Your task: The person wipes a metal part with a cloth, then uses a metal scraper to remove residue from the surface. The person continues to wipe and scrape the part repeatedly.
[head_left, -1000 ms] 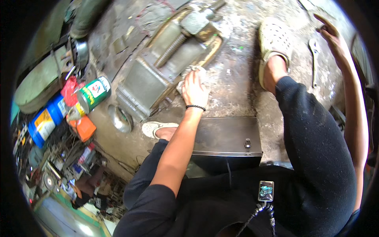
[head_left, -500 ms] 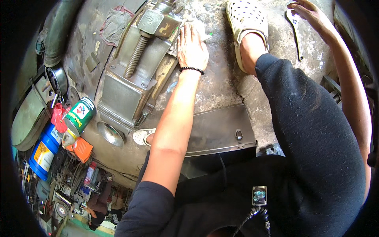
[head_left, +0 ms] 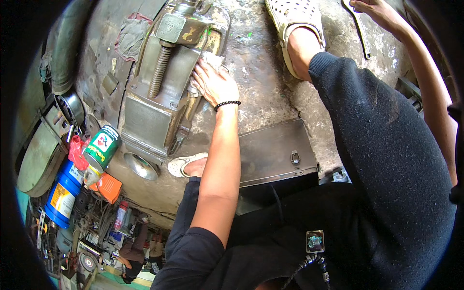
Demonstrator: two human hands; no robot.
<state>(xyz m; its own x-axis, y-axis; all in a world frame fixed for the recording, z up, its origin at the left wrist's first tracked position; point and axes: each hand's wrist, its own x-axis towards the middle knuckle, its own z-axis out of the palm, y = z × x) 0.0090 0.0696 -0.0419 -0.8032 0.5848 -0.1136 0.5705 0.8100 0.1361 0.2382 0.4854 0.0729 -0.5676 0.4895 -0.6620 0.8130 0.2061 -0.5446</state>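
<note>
A light-coloured rag (head_left: 211, 60) is bunched beneath my left hand (head_left: 216, 85), whose fingers lie over it and press it against the right side of a heavy steel machine vise (head_left: 145, 116). The vise has a thick threaded screw (head_left: 160, 71) and a block-shaped jaw (head_left: 170, 28) with worn paint. At the top right, my right hand (head_left: 379, 13) is partly cut off by the picture's edge. Its fingertips are at the head of an adjustable wrench (head_left: 360, 30) lying on the stained floor; whether they grip it is unclear.
My cream clog (head_left: 297, 17) stands between vise and wrench. A metal box with a latch (head_left: 275, 150) lies before me. On the left are a grey cloth (head_left: 131, 38), a green can (head_left: 102, 145), a blue container (head_left: 65, 193) and a metal bowl (head_left: 140, 166). Another person (head_left: 133, 253) is at lower left.
My left hand has slid the rag back toward me along the vise's side. My right hand's fingers, stretched out before, are now drawn in at the wrench's head. The whole view has shifted slightly.
</note>
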